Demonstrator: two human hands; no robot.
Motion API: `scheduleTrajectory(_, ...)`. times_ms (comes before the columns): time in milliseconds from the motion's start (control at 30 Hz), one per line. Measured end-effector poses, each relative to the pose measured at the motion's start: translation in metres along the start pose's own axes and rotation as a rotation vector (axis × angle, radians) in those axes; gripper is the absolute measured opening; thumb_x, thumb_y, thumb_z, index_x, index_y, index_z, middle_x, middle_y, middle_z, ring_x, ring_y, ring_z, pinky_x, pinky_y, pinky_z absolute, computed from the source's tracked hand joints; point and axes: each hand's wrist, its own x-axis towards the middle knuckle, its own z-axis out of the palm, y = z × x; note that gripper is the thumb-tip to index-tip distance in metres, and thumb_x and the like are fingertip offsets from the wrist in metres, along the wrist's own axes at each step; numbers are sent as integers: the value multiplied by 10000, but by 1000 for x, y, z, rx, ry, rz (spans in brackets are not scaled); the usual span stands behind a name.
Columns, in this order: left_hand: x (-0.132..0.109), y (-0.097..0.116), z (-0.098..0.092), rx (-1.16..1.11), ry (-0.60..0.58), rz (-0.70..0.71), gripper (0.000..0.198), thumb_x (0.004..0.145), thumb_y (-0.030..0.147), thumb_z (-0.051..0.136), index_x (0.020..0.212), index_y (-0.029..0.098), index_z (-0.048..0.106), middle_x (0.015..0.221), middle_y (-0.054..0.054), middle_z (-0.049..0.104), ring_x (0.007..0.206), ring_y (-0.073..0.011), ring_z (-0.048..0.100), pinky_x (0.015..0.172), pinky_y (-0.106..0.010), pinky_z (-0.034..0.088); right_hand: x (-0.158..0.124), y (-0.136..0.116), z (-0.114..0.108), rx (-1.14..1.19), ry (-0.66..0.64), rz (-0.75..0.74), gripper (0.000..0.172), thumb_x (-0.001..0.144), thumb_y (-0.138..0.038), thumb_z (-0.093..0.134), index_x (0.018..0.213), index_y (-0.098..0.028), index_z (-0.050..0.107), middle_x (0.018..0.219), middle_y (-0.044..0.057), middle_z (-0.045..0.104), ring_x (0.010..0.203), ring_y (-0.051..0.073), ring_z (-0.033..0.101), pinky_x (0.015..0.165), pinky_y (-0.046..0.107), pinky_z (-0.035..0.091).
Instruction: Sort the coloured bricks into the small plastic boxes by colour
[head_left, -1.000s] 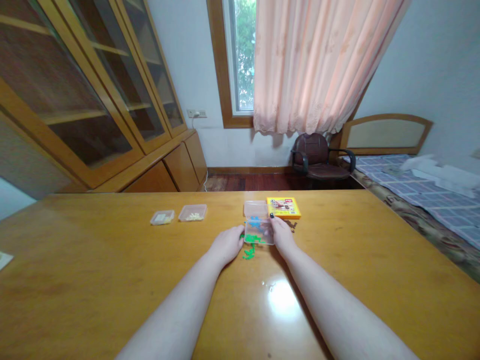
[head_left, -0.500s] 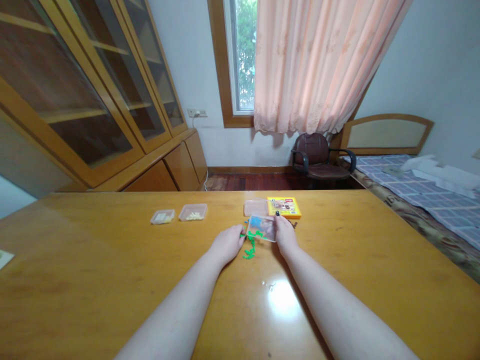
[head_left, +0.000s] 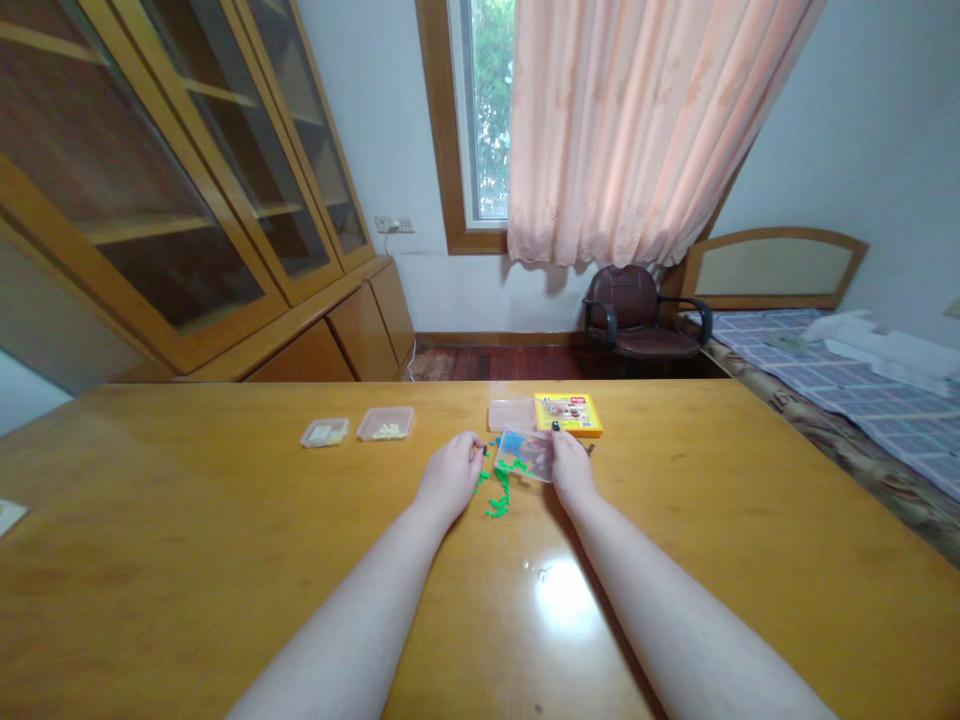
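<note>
Green pieces (head_left: pixel 496 495): loose on the table (head_left: pixel 225 560), scattered between the hands.
Left hand (head_left: pixel 450 478): fingers curled shut beside them; I cannot tell if it pinches one.
Right hand (head_left: pixel 571 470): grips the clear box (head_left: pixel 525 455), tilted, blue bits inside.
Risk: the tilt could spill bits; a sweeping wrist could scatter pieces.
Room: crowded beyond the right hand by the clear lid (head_left: pixel 511 414) and yellow box (head_left: pixel 568 414); table edges well apart.

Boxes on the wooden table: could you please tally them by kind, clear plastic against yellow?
Small clear plastic boxes: 4, counting the tilted box held by the right hand
Flat yellow printed box: 1
Total: 5
</note>
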Motion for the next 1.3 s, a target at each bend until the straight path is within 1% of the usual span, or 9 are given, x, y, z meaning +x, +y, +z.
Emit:
scheduleTrajectory(67,0,2,-2,-55,45,82,146,840,222,419,921,193,537,860,-31,595,808,-158,557,721,-263,429,-1,1,1,-40,-53,-33,346,672,-520,512,692,-183,585,633,32,644,450,133,486,453,258,396)
scheduleTrajectory(167,-1,2,-3,-77,59,172,246,827,216,447,1061,208,525,958,-42,574,881,-162,543,795,-277,426,-2,2,1,-67,-110,-78,356,688,-518,504,704,-176,597,661,31,648,489,132,503,492,254,406)
scheduleTrajectory(233,-1,0,-1,-58,70,135,313,821,198,451,1129,213,502,1021,-54,555,917,-168,536,827,-287,418,-1,2,1,-59,-101,-72,357,702,-513,484,697,-175,597,613,20,633,462,128,484,488,254,396)
scheduleTrajectory(300,1,-4,1,-19,52,69,304,823,189,442,1114,216,526,1029,-55,548,922,-169,538,829,-285,413,1,2,0,-31,-54,-49,341,702,-498,475,686,-178,594,577,9,621,442,128,473,487,258,392)
scheduleTrajectory(467,2,-7,3,103,-143,32,261,844,247,432,1027,286,615,930,-29,543,849,-148,546,775,-251,404,1,-5,-2,-11,59,-39,309,690,-461,484,683,-179,608,664,25,661,581,160,561,595,266,426)
scheduleTrajectory(567,2,-5,2,147,-192,17,282,850,255,412,1034,304,621,922,-31,544,835,-149,545,759,-249,397,-1,-10,-1,-44,69,-28,307,691,-456,479,674,-180,613,667,28,663,600,168,569,609,268,427)
scheduleTrajectory(733,1,-7,1,207,-185,-86,290,847,237,388,1027,267,614,961,-52,557,847,-174,553,757,-279,400,-4,-13,0,-53,80,-39,310,697,-468,488,661,-186,613,661,32,662,588,174,560,593,272,423)
scheduleTrajectory(900,4,-14,1,252,-184,-186,209,847,257,410,947,210,587,949,-66,559,840,-180,556,726,-279,403,-5,-16,1,-82,73,-33,331,699,-499,486,626,-200,607,543,20,612,596,189,553,568,272,410)
scheduleTrajectory(1300,4,-17,7,289,-178,-224,175,846,323,450,922,182,523,912,-60,568,818,-187,574,666,-277,404,-10,-26,3,-125,80,-56,304,705,-467,501,604,-199,601,576,29,629,606,189,552,584,271,406)
